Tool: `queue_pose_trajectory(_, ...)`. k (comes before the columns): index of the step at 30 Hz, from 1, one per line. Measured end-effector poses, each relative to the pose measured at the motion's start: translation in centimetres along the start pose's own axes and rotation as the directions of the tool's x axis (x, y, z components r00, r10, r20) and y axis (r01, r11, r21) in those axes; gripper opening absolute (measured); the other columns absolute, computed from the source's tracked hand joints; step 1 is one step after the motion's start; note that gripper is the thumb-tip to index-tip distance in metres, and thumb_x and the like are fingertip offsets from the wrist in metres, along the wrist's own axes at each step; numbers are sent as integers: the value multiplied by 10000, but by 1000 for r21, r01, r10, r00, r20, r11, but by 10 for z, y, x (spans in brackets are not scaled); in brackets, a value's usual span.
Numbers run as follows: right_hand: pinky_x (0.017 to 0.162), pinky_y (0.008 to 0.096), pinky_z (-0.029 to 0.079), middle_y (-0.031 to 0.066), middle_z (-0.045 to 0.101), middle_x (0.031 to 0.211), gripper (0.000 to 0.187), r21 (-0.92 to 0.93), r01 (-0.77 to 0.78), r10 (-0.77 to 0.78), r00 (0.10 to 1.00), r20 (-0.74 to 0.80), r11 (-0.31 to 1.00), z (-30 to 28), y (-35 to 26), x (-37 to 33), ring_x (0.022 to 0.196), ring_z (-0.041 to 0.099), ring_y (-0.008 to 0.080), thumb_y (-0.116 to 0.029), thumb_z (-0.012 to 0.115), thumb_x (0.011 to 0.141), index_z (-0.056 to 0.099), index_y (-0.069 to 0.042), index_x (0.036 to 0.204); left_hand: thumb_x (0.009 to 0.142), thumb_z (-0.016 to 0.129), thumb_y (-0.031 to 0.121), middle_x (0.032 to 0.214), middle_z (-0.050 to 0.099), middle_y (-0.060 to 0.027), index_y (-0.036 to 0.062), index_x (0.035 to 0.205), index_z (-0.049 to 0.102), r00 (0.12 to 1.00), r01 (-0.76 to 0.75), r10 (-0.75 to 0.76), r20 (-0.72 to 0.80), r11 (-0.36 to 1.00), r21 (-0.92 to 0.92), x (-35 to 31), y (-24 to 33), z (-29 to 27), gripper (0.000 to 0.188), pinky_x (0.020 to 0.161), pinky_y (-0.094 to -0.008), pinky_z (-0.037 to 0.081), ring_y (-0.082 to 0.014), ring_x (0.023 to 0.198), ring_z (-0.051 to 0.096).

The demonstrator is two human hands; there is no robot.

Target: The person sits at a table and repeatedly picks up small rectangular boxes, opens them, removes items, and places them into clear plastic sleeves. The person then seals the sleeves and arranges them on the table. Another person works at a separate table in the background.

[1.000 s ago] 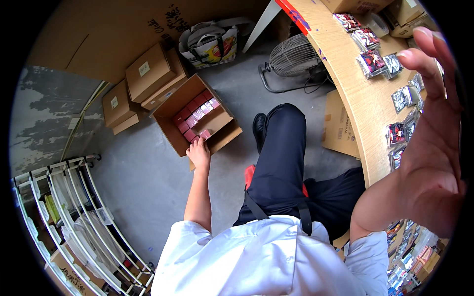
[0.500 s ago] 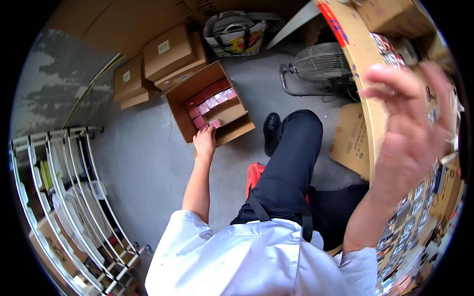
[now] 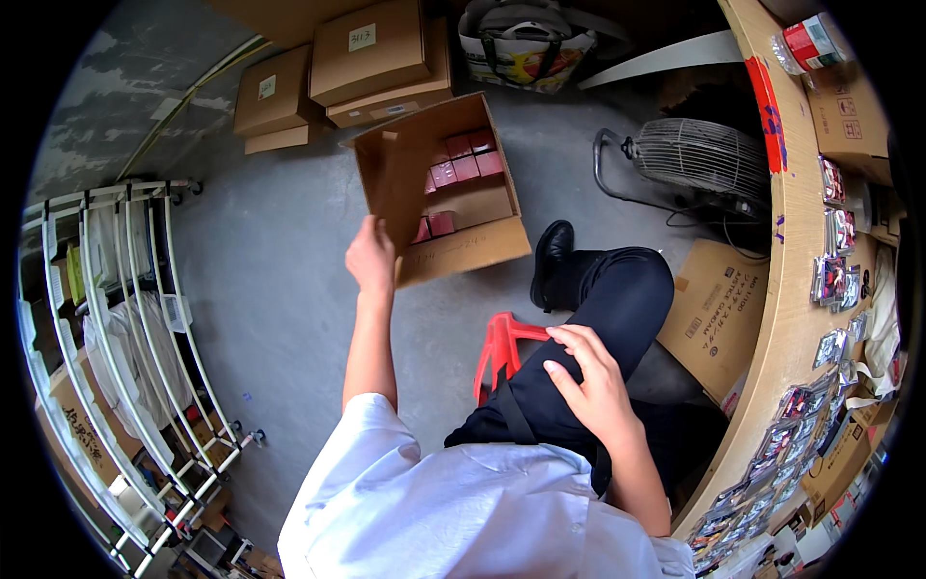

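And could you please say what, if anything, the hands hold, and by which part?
The left hand seems to grip the open carton by the near edge of its raised flap; the right hand holds nothing.

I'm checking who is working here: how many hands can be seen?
2: the left hand, at the raised flap of the open carton, and the right hand, over the dark trousers. No other hand shows.
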State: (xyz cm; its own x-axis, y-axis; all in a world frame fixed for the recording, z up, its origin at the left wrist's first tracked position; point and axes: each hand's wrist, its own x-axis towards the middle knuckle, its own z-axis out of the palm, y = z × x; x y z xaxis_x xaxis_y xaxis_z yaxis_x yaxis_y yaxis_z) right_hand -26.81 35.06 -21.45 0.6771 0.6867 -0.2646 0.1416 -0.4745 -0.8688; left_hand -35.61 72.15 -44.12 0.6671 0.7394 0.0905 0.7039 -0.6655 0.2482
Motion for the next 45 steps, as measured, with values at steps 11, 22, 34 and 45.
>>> queue_pose_trajectory(11,961,448,571,167,677,1244,346,-120,153,-149,988,42,981,26,-6,47,1109,690,381,-136,721,987,660,-30,1311,914,662,100,1015,701,-86,164,1140,704,847,-518,521,-105,853,62,126,44,60,239,896,-464,514,-308,1000,669)
queue_pose_trajectory(22,933,456,575,180,692,1216,332,-48,-39,40,999,32,998,31,27,42,1094,688,391,-112,723,984,667,-20,1298,924,693,178,1229,601,-126,145,1266,598,968,-190,195,-157,981,45,115,23,143,356,929,-473,533,-352,1203,580)
queue_pose_trajectory(34,856,449,588,153,723,1094,273,-93,-112,113,993,11,989,26,40,58,982,710,354,-73,709,974,690,-21,1242,977,689,442,1692,380,-44,242,1541,573,432,-158,-217,875,937,310,26,6,316,610,986,-596,591,-423,1563,311)
queue_pose_trajectory(45,813,413,585,148,707,1032,268,101,-146,156,983,-101,984,23,42,48,916,707,338,-37,704,982,673,-20,1247,862,777,143,1427,568,-121,268,1260,790,867,131,-22,498,974,-185,39,7,240,418,1046,-481,507,-360,1260,561)
